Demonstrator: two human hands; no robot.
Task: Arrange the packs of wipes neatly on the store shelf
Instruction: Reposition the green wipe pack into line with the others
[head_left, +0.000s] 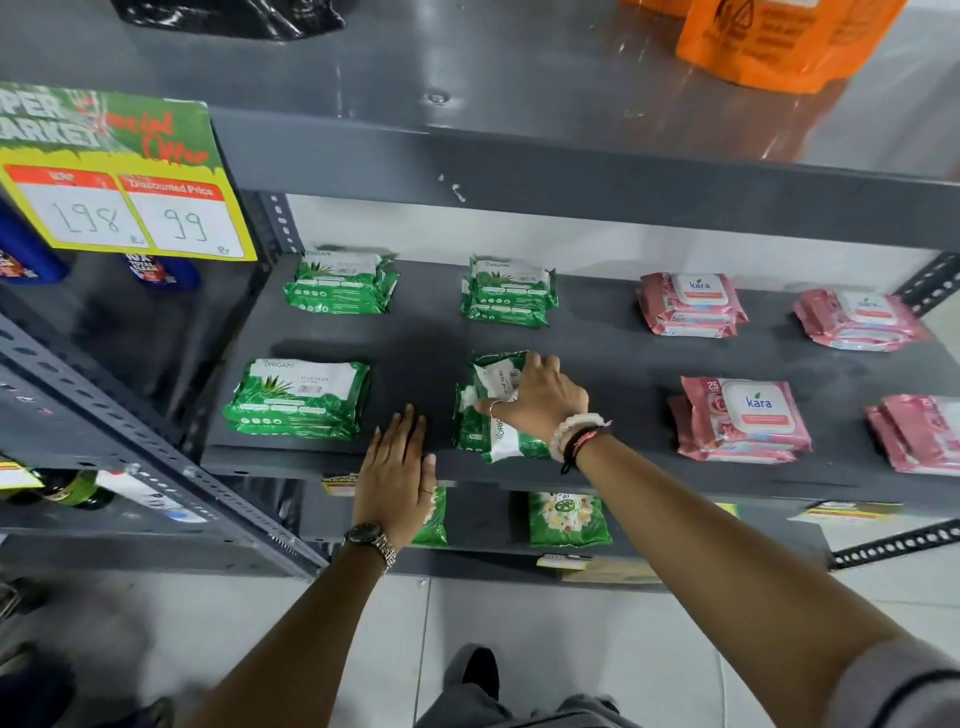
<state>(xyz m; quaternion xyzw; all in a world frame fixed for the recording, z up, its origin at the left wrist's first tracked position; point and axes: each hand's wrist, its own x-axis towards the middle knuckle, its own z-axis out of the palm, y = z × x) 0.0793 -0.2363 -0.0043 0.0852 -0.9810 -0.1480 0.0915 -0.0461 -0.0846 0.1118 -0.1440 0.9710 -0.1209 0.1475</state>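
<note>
1. While the left hand (397, 467) lies flat, fingers together, on the shelf (613, 358) edge, the right hand (535, 397) pinches the skewed green pack (488, 426)
2. Pack's long axis points front-to-back, under the right fingers

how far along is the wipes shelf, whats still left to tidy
Mostly done: three green stacks and four pink stacks sit squared in rows. In hand: the right hand is on the front middle green stack, whose packs lie crooked. The left hand rests flat on the shelf. Left: straightening that stack.
</note>
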